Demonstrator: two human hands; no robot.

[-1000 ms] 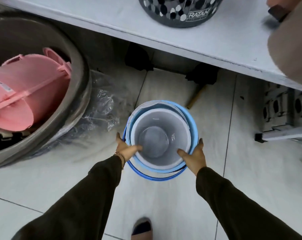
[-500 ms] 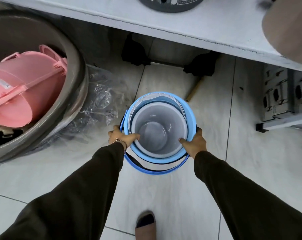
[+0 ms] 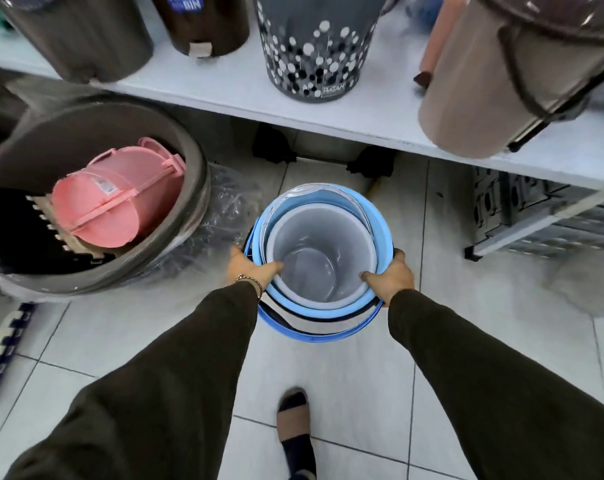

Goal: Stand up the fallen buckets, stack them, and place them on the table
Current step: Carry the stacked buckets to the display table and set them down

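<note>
With thumbs hooked inside, your left hand [image 3: 250,268] and right hand [image 3: 392,277] grip the stacked buckets [image 3: 323,258] upright, below the surface [image 3: 362,112].

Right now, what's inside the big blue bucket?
A pale grey bucket sits nested inside the blue bucket, and it looks empty. Both hands, left hand and right hand, grip the rims. The blue bucket's own bottom is covered.
</note>
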